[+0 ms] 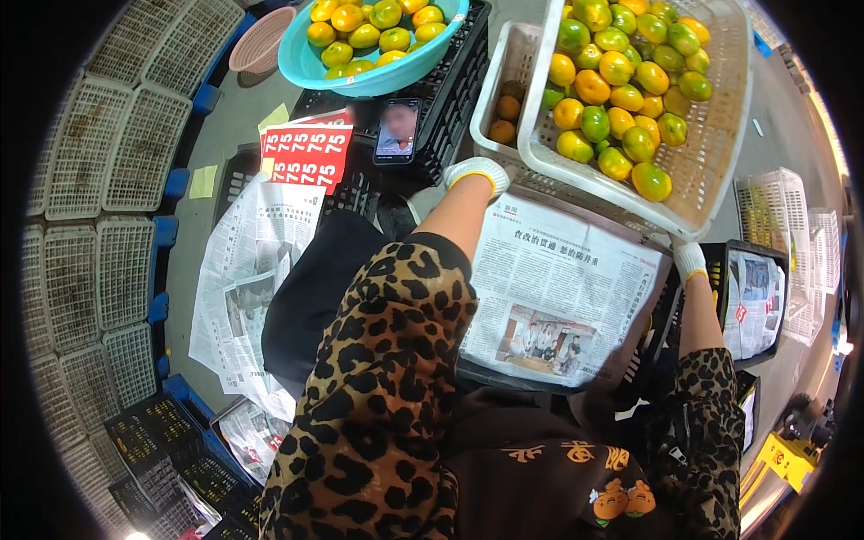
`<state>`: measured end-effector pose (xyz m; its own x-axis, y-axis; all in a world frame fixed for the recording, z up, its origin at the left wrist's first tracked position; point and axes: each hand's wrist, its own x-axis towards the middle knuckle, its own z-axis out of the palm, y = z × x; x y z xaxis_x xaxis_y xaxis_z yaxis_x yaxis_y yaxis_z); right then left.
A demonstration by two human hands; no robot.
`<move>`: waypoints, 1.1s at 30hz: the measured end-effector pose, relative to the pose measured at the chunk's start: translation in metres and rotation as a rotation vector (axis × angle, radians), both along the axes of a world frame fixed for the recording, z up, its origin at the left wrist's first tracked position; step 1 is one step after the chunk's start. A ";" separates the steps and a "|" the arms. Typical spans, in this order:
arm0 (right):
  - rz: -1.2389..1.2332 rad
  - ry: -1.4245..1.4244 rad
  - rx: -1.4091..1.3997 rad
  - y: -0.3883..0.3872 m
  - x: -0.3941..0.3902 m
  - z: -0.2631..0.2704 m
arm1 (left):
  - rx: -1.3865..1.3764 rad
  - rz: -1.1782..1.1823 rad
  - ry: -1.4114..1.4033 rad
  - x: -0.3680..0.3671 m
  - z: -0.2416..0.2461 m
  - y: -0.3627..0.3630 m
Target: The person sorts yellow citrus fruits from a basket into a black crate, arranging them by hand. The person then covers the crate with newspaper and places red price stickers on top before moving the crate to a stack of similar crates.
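Both hands wear white knit gloves. My left hand [476, 177] is at the upper left corner of a newspaper sheet [553, 290] that covers a black plastic crate in front of me. My right hand [688, 258] is at the sheet's upper right corner, beside the crate's edge. The fingers of both hands are largely hidden, so their grip cannot be told. Just beyond the newspaper, a white plastic basket [725, 135] of green-orange citrus fruit [651, 181] stands tilted towards me. Part of another white basket [480, 115] with a few darker fruits shows at its left.
A turquoise basin [378, 82] of citrus stands on black crates [466, 74], near a phone [397, 131]. Red sticker sheets [307, 152] and loose newspapers [250, 297] lie at left. Newspaper-covered crates [756, 304] stand at right. Stacked white crates [145, 145] line the far left.
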<state>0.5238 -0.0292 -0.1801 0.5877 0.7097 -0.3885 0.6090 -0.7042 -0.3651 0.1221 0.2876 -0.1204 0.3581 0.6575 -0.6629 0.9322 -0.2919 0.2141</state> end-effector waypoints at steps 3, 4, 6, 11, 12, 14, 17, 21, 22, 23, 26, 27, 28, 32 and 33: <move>-0.020 -0.032 -0.212 -0.004 0.005 0.007 | -0.065 -0.083 0.055 0.012 -0.025 0.012; -0.094 0.033 -0.307 -0.005 0.003 0.013 | -0.065 -0.082 0.014 0.018 -0.033 0.014; -0.327 0.289 -0.021 -0.010 -0.006 0.024 | -0.069 -0.082 -0.070 0.027 -0.049 0.014; -0.639 0.586 0.199 -0.013 -0.012 0.031 | -0.081 -0.029 -0.282 0.030 -0.058 0.015; -0.615 0.631 0.289 -0.012 -0.011 0.027 | -0.085 -0.010 -0.324 0.028 -0.056 0.016; -0.761 0.657 0.337 -0.012 -0.006 0.023 | -0.090 0.026 -0.408 0.021 -0.049 0.017; -0.869 0.783 0.532 -0.018 -0.009 0.021 | -0.147 0.266 -0.626 0.004 -0.037 0.011; -0.893 0.801 0.817 -0.035 -0.041 0.033 | -0.171 0.366 -0.697 -0.011 -0.011 -0.009; -0.872 0.744 0.869 -0.039 -0.051 0.038 | -0.152 0.374 -0.763 -0.017 -0.002 -0.015; -0.852 0.685 0.922 -0.042 -0.060 0.043 | -0.243 0.382 -0.855 -0.023 0.006 -0.021; -0.828 0.722 1.004 -0.046 -0.075 0.059 | -0.254 0.421 -1.001 -0.036 0.024 -0.044; -0.860 0.721 1.028 -0.045 -0.077 0.064 | -0.189 0.419 -1.033 -0.039 0.026 -0.049; -0.839 0.670 1.018 -0.045 -0.079 0.067 | -0.124 0.405 -1.075 -0.042 0.027 -0.053; -0.880 0.618 0.922 -0.053 -0.088 0.065 | -0.024 0.123 -0.858 -0.057 0.019 -0.063; -0.904 0.622 0.895 -0.057 -0.092 0.062 | 0.159 -0.095 -0.705 -0.061 0.017 -0.065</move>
